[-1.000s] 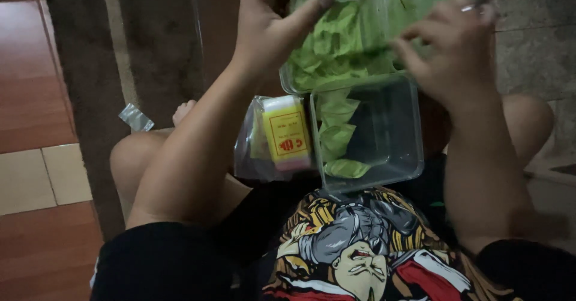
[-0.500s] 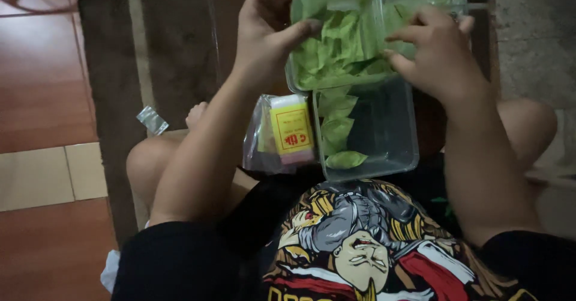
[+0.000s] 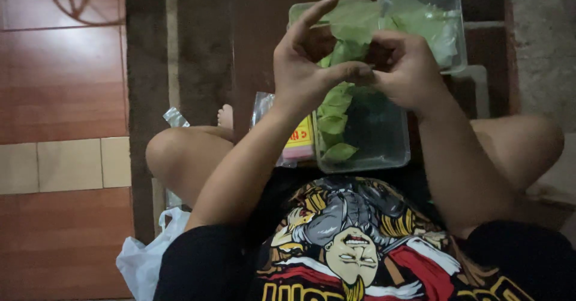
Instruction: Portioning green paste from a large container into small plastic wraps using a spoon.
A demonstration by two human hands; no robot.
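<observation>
Black short-sleeved shirt (image 3: 336,247) with colourful cartoon print, bare legs.

1. Near container (image 3: 384,151): clear plastic, smooth, faintly glossy walls.
2. Far containers (image 3: 447,31): clear plastic, thin, smooth, with a dull sheen at the rims.
3. Green leaves (image 3: 336,121): soft and matt, lightly creased; one leaf (image 3: 351,34) is pinched between the left hand (image 3: 306,61) and the right hand (image 3: 402,67).
4. Packet (image 3: 297,142): glossy clear plastic wrap over yellow printed paper.
5. Small wrapper (image 3: 175,117): crinkled clear film, shiny.
6. Bag (image 3: 144,259): thin white plastic, wrinkled.
7. Floor (image 3: 60,85): reddish wood-look planks, smooth, glossy.
8. Rug (image 3: 204,55): dark brown cloth, matt, rough pile.
9. Shirt (image 3: 348,241): black cloth, matt, with a smooth printed picture.
</observation>
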